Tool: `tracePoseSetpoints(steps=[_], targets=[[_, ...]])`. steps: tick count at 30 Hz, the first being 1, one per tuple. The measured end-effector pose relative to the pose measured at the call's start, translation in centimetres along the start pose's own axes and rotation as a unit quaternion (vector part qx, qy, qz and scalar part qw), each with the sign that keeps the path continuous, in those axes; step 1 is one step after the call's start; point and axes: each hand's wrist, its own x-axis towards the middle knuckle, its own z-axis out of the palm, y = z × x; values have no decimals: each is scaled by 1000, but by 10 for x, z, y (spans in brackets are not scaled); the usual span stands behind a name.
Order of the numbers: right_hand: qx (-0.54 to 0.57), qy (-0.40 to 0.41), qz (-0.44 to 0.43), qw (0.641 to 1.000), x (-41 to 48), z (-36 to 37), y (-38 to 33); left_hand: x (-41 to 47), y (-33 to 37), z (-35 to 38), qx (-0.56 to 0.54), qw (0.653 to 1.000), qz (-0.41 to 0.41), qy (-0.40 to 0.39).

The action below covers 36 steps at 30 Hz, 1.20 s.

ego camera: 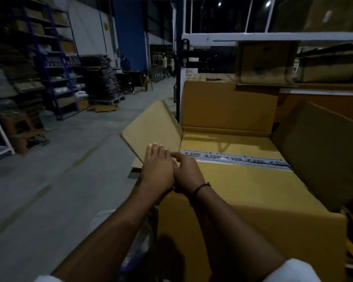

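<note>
Head view: two hands at the left end of a carton [253, 192].
Its left flap [153, 125] and right flap [322, 153] stand raised, with printed tape [236, 159] along the top seam. The left hand [157, 167] lies flat-fingered on the left flap, grip apart. The right hand [186, 171], touching it, stretches a forefinger onto the tape's end; I cannot tell whether that grip pinches anything.
</note>
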Motion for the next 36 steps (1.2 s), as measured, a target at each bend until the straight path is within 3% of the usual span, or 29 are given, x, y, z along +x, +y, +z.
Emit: tracePoseSetpoints(steps=[9,15,23,29,36], targets=[[-88,-54,-12,995,5,25,-4,-2,-24,40,-84,996,-18,-13],[-183,-76,-74,977,5,20,-6,-2,-35,70,-292,952,-59,-68],[-206,-42,19,978,9,-24,25,3,-35,56,-300,952,-50,-46],[-235,-2,103,966,3,-75,64,11,2,37,-286,958,30,-9],[-313,-46,186,930,2,-128,105,58,43,31,-209,972,106,-8]])
